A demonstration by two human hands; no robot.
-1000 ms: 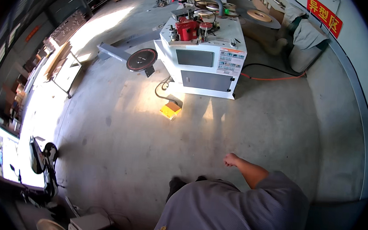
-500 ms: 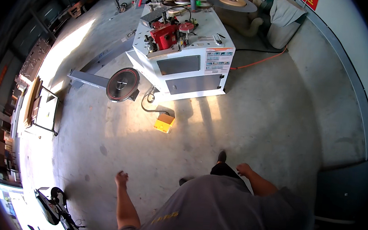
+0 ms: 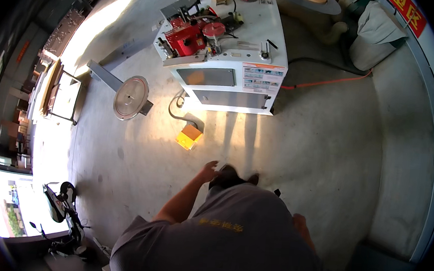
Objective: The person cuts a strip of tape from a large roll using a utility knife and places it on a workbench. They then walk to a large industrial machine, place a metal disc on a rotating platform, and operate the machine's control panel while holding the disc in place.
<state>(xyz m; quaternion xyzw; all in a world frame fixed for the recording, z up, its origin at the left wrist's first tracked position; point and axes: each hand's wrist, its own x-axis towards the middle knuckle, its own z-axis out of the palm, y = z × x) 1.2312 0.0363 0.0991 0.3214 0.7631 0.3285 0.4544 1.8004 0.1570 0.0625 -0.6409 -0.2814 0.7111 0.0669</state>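
In front of my body, above my dark shoes (image 3: 253,178), is my left hand (image 3: 209,171). Its fingers look loosely apart and nothing shows in them. My right hand (image 3: 299,222) hangs low beside my right side, its fingers hidden by my body and sleeve. Neither hand touches the white machine cabinet (image 3: 180,89) ahead, which carries a red mechanical unit (image 3: 186,40) on its top. A yellow foot pedal (image 3: 189,137) on the floor before the cabinet is the nearest equipment to my left hand.
Left of the cabinet, a round disc (image 3: 131,98) sits by a grey support arm (image 3: 104,75). A dark cable (image 3: 171,112) runs to the pedal. An orange hose (image 3: 328,82) crosses the floor at right. A parked scooter (image 3: 63,210) and a loaded cart (image 3: 67,98) stand left.
The cabinet's front has come closer in view. My left hand has swung forward and right in front of my body; my right hand has dropped back beside me.
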